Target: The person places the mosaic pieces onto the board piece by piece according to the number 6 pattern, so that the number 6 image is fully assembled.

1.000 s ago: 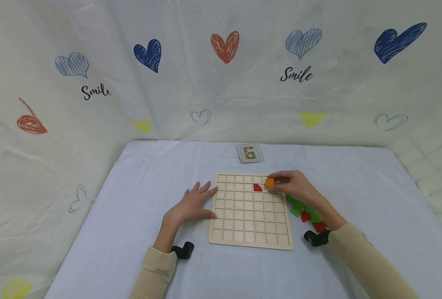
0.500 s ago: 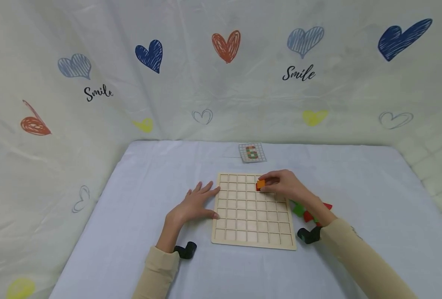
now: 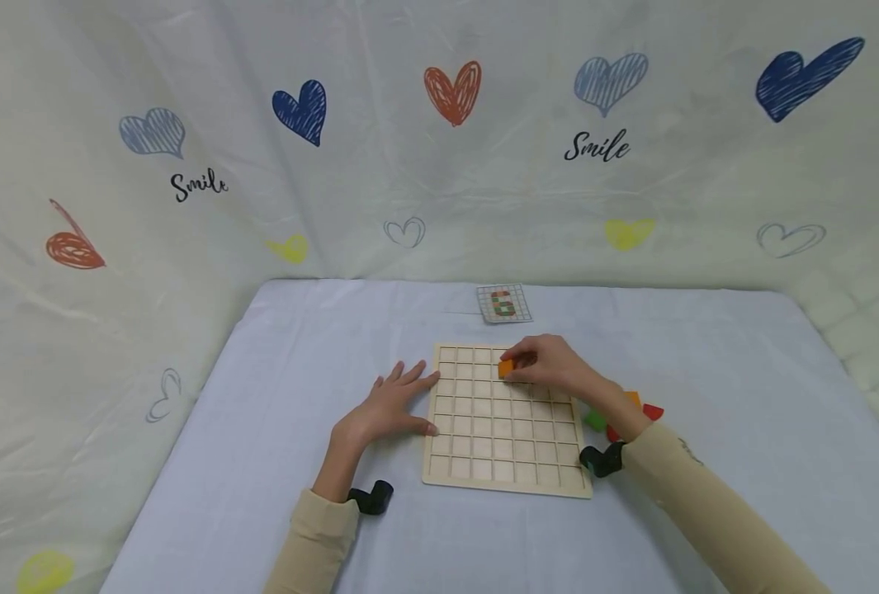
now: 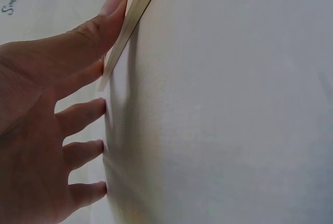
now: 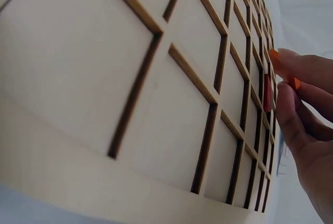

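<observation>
A light wooden grid board (image 3: pixel 482 429) lies on the white cloth. My left hand (image 3: pixel 385 412) rests at its left edge with fingers spread, the thumb (image 4: pixel 112 13) and index finger touching the rim. My right hand (image 3: pixel 554 365) pinches an orange square tile (image 3: pixel 506 369) between thumb and fingers over an upper cell of the board. In the right wrist view, the orange tile (image 5: pixel 283 69) is tilted close over the board. A red piece (image 5: pixel 267 93) sits in a cell right beside it; in the head view the right hand hides that piece.
Right of the board lie loose green, red and orange pieces (image 3: pixel 653 412), partly hidden by the right forearm. Behind the board is a small grid card (image 3: pixel 504 304) with a coloured figure 6. Black wrist devices (image 3: pixel 370 497) jut from both sleeves. A patterned white curtain hangs behind the table.
My right hand has moved left with the orange tile, from right of the red piece, past it, to the cell on its left. The left hand has stayed at the board's edge.
</observation>
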Demonstrator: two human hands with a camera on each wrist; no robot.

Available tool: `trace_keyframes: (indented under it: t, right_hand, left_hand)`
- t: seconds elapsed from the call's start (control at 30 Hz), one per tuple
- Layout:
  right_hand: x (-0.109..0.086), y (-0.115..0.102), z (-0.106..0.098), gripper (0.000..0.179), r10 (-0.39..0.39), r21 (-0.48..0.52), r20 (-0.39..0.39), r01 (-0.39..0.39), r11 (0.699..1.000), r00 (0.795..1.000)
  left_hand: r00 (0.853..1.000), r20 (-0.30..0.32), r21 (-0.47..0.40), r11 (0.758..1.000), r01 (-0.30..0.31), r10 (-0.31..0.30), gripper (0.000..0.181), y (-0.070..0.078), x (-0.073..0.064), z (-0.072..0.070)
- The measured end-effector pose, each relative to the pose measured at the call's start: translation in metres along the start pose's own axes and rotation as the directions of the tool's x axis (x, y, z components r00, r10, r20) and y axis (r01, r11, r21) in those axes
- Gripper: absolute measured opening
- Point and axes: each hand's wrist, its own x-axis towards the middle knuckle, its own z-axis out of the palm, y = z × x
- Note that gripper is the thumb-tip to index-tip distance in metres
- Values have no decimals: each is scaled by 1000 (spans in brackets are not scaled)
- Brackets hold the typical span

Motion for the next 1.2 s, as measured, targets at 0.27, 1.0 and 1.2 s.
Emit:
trace_keyframes:
  t: [0.27, 1.0, 1.2]
  right_hand:
    - [5, 1, 5, 28, -53, -30, 16, 53, 998, 998]
    - [-8, -1, 5, 25, -90, -155, -56, 80, 985, 994]
    - [-23, 6, -4, 25, -20, -131, -99, 7, 991, 995]
  left_hand:
    - [1000, 5, 10, 1000, 13, -14, 90, 0, 1, 1]
    - [1000, 4, 20, 1000, 10, -10, 89, 2, 0, 2]
    - [1000, 12, 17, 1000, 22, -22, 89, 3, 0, 1]
